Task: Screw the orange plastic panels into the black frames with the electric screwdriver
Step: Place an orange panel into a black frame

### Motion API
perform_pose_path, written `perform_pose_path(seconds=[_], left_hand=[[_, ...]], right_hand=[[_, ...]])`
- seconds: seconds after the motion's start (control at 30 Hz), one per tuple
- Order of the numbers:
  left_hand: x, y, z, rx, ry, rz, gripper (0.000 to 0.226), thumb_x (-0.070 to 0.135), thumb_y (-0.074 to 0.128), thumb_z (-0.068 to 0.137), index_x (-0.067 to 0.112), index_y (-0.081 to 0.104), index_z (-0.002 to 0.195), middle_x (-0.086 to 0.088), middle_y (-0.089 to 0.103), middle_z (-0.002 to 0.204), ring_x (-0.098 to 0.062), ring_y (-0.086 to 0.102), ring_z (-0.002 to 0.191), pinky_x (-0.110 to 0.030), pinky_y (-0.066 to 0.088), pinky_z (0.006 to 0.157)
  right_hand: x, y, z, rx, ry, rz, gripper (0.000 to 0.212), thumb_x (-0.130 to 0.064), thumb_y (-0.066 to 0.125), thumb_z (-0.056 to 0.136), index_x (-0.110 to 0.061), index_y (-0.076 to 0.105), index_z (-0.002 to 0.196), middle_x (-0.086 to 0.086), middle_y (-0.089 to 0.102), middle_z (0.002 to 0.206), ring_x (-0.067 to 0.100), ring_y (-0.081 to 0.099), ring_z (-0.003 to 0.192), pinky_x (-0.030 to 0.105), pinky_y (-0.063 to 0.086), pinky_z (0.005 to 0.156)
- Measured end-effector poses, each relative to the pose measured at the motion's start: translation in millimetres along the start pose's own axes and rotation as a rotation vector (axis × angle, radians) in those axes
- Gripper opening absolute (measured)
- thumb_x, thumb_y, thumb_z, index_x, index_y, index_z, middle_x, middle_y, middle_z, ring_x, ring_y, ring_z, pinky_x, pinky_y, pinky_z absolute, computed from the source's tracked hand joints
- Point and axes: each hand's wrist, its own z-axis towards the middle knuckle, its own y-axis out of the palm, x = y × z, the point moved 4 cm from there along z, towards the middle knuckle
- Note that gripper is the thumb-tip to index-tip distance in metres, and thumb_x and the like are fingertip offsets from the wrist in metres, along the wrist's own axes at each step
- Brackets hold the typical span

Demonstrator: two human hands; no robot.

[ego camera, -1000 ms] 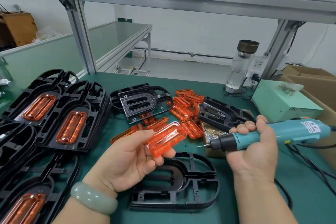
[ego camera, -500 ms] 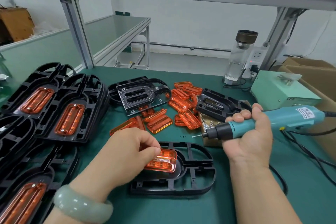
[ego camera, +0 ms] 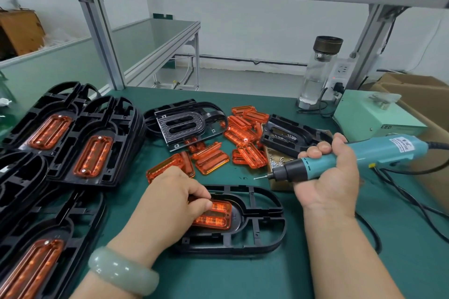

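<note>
L side: stacked frames w/ orange inserts fitted, on green worktop. Centre front: left hand, fingers curled, grips orange panel at its left end; panel sits in recess of black frame, which lies flat on worktop. Behind: loose panels in a heap. R side: right hand wrapped round screwdriver, held above worktop, bit pointing left, clear of frame. Screw box just behind bit.

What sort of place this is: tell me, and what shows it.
Probably a factory assembly bench: stacked black frames with orange panels fitted, a heap of loose orange panels, and an electric screwdriver in the right hand.
</note>
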Motion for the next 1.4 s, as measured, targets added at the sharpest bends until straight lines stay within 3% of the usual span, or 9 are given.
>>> perform_pose_path(seconds=[0.07,0.2,0.4,0.57,0.73,0.83,1.0,1.27,1.4], left_hand=[[-2,2,0,-0.003,-0.004,0.017,0.010,0.038,0.074,0.076,0.040,0.070,0.084,0.016,0.049,0.092,0.000,0.048,0.086,-0.008,0.030,0.068],[-3,3,-2,0.003,-0.028,0.056,0.017,0.042,0.073,0.076,0.041,0.065,0.092,0.016,0.049,0.096,-0.002,0.047,0.088,-0.015,0.032,0.070],[-6,-5,-8,-0.031,-0.022,0.076,0.016,0.042,0.074,0.074,0.045,0.059,0.070,0.019,0.049,0.091,0.004,0.046,0.083,-0.008,0.029,0.064],[-9,-3,-9,-0.078,-0.033,0.098,0.008,0.037,0.074,0.076,0.038,0.069,0.070,0.024,0.054,0.072,0.008,0.050,0.071,-0.005,0.031,0.057],[-9,3,-5,-0.131,-0.088,0.108,0.009,0.041,0.074,0.074,0.039,0.068,0.068,0.020,0.061,0.067,0.004,0.054,0.068,-0.016,0.041,0.058],[-11,3,-4,-0.130,-0.108,0.096,0.011,0.042,0.075,0.073,0.039,0.067,0.065,0.021,0.059,0.070,0.005,0.052,0.071,-0.020,0.045,0.064],[-8,4,-5,-0.123,-0.079,0.118,0.011,0.040,0.075,0.075,0.035,0.067,0.068,0.021,0.050,0.077,0.005,0.048,0.071,-0.012,0.034,0.057],[5,11,-3,-0.119,-0.035,0.135,0.016,0.039,0.070,0.080,0.039,0.061,0.066,0.011,0.051,0.093,0.000,0.052,0.072,-0.012,0.033,0.055],[6,9,-3,-0.157,-0.031,0.135,0.014,0.043,0.066,0.081,0.039,0.064,0.067,0.005,0.058,0.088,-0.003,0.055,0.074,-0.016,0.037,0.059]], right_hand=[[0,0,0,0.002,-0.001,-0.002,0.015,-0.014,0.052,0.095,-0.024,0.052,0.084,-0.010,0.048,0.058,0.006,0.045,0.048,0.019,0.042,0.056],[0,1,0,0.002,-0.007,-0.002,0.015,-0.014,0.052,0.095,-0.024,0.051,0.084,-0.010,0.048,0.058,0.006,0.045,0.049,0.019,0.042,0.057],[-1,1,0,0.010,-0.015,-0.008,0.014,-0.014,0.051,0.095,-0.024,0.051,0.085,-0.010,0.047,0.059,0.006,0.044,0.049,0.020,0.040,0.060],[-1,2,-1,0.007,-0.016,-0.004,0.016,-0.014,0.051,0.095,-0.024,0.052,0.084,-0.010,0.047,0.058,0.006,0.044,0.049,0.021,0.039,0.061],[-1,2,-2,0.011,-0.017,0.004,0.016,-0.014,0.051,0.095,-0.025,0.052,0.084,-0.010,0.047,0.058,0.006,0.044,0.049,0.021,0.038,0.063],[-1,2,-4,0.008,-0.019,0.006,0.016,-0.014,0.051,0.095,-0.025,0.052,0.083,-0.010,0.047,0.059,0.006,0.044,0.049,0.021,0.038,0.063],[-4,4,-4,-0.002,-0.026,0.009,0.015,-0.014,0.051,0.095,-0.025,0.053,0.085,-0.011,0.047,0.059,0.006,0.044,0.049,0.021,0.040,0.061],[-12,4,-1,0.013,-0.053,0.042,0.014,-0.014,0.051,0.095,-0.024,0.052,0.086,-0.011,0.047,0.059,0.006,0.044,0.049,0.021,0.039,0.064],[-15,2,1,0.012,-0.060,0.040,0.013,-0.015,0.051,0.095,-0.025,0.053,0.087,-0.011,0.046,0.059,0.006,0.044,0.049,0.022,0.038,0.064]])
